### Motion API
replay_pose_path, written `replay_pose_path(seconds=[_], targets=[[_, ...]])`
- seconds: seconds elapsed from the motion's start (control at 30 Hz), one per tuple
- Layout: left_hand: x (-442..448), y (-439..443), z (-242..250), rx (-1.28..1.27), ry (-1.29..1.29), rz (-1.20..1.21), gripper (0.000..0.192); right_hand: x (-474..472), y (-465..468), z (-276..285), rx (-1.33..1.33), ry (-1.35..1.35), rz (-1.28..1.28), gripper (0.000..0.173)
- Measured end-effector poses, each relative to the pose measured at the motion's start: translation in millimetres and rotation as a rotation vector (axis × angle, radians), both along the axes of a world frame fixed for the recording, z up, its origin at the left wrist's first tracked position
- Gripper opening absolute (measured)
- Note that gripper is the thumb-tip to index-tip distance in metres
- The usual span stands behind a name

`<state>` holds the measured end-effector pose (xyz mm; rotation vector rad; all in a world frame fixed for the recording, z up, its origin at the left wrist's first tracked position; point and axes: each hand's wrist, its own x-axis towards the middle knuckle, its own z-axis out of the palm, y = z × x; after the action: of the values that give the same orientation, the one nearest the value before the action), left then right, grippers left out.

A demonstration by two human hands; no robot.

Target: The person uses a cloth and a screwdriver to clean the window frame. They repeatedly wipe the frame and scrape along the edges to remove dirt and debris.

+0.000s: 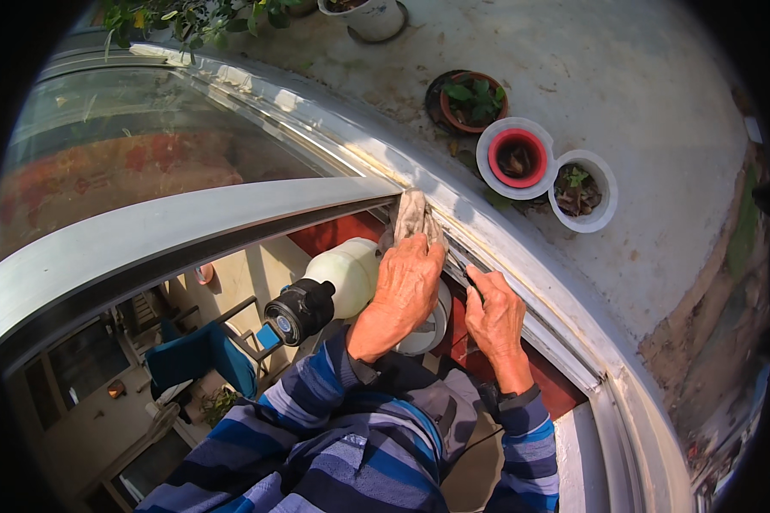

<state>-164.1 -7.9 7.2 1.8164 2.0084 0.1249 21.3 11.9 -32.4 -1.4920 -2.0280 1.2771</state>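
My left hand (407,285) presses a soiled, greyish cloth (413,211) onto the window track, right at the end of the sliding window's metal frame (192,215). In my right hand (497,314) is a thin tool (460,258) with a dark handle and a narrow, light-coloured blade; its exact kind is hard to make out. The blade points into the aluminium window track (552,346), just right of the cloth. A pale pump sprayer bottle (353,272) with a black head (298,311) stands beside my left wrist. Partly hidden behind that wrist is a white round container (427,333).
Outside the white sill (494,240) sit a terracotta pot (473,102), a red-lined white pot (516,158) and a white pot with leaves (581,192). The window glass (167,122) covers the left. Indoors, a blue chair (199,359) stands below, on the floor (96,436).
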Motion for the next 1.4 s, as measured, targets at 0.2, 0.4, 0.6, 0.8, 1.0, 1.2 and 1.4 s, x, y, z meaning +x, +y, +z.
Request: replay_pose_path(seconds=[0.2, 0.4, 0.6, 0.8, 1.0, 1.2, 1.4], targets=[[41.2, -6.7, 6.9, 0.026, -0.183, -0.101, 0.025, 63.3, -16.4, 40.1, -0.087, -0.211, -0.009, 0.033], [14.3, 2.3, 9.5, -0.001, -0.072, -0.042, 0.026, 16.9, -14.3, 14.8, 0.019, -0.101, 0.012, 0.035], [-13.7, 0.0, 11.9, 0.027, -0.042, 0.039, 0.033, 16.1, -4.9, 23.1, 0.041, -0.072, 0.049, 0.036], [-8.2, -2.9, 12.8, 0.031, -0.027, 0.078, 0.032, 94.9, -7.7, 49.2, 0.065, -0.097, -0.006, 0.035], [-4.0, -0.5, 40.8, 0.098, -0.094, 0.057, 0.038, 123.5, 1.4, 39.1, 0.046, -0.128, 0.031, 0.036], [7.3, -4.1, 63.8, 0.009, -0.160, 0.000, 0.041, 160.0, 21.1, 46.4, -0.019, -0.188, 0.103, 0.038], [30.8, -18.2, 82.8, -0.080, -0.282, -0.080, 0.039, 143.0, 32.4, 33.0, -0.083, -0.171, 0.114, 0.036]])
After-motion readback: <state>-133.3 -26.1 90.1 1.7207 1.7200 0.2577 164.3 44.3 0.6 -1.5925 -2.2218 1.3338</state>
